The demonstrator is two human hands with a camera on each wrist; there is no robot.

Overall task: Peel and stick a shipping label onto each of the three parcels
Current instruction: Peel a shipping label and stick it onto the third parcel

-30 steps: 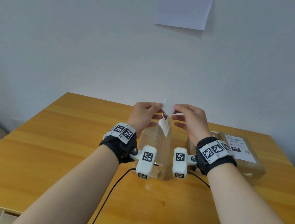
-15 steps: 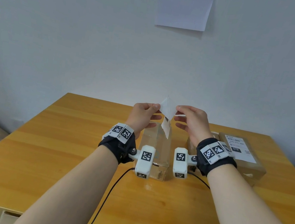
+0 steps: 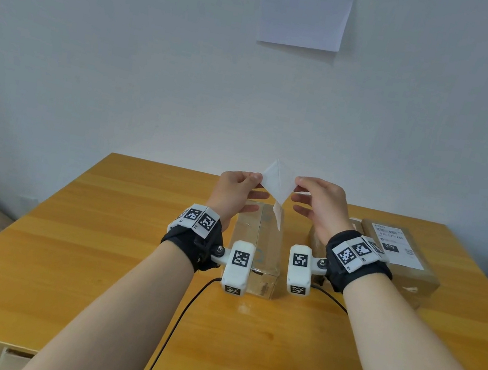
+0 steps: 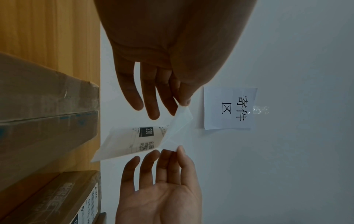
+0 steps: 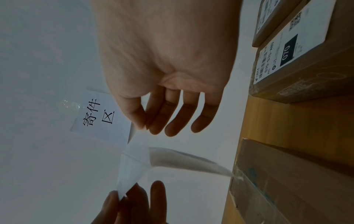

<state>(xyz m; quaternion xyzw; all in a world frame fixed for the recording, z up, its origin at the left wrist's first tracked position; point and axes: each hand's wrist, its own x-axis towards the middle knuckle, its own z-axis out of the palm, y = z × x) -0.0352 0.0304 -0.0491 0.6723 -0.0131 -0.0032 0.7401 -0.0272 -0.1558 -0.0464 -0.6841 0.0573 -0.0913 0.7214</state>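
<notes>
Item: shipping label (image 3: 278,184), white, partly separated from its backing sheet (image 4: 180,128), held in the air above the near parcel (image 3: 258,245) at the table's (image 3: 97,241) centre. Left hand (image 3: 235,193) pinches one corner between thumb and forefinger, the other fingers loosely extended; right hand (image 3: 319,207) pinches the opposite corner the same way, three fingers spread below. Both hands are therefore closed on paper, though which hand has the label and which the backing is hard to say from these angles. Head view: the sheet reads as a pale diamond between the fingertips with a narrow tail hanging toward 6 o'clock, its tip just over the near parcel's top; no print is legible. Left wrist view: the printed face shows here alone, with a black block reading 220 and a QR code, and the peeled ply folded away at the pinched end. Right wrist view: only the blank side, with the two plies forking apart in a V. Long axis: roughly vertical in the head view, upper end at 12 o'clock by the fingertips, free end pointing down at the carton. Near parcel: brown carton, taped seam, long axis running 6 to 12 o'clock. Labelled parcel (image 3: 398,259): at 3 o'clock of the near one, well apart, its applied label (image 3: 394,245) marked 070. Third parcel (image 3: 316,245): between them, largely hidden behind the right wrist. Wall sign (image 3: 306,8): at 12 o'clock, paper, handwritten characters.
</notes>
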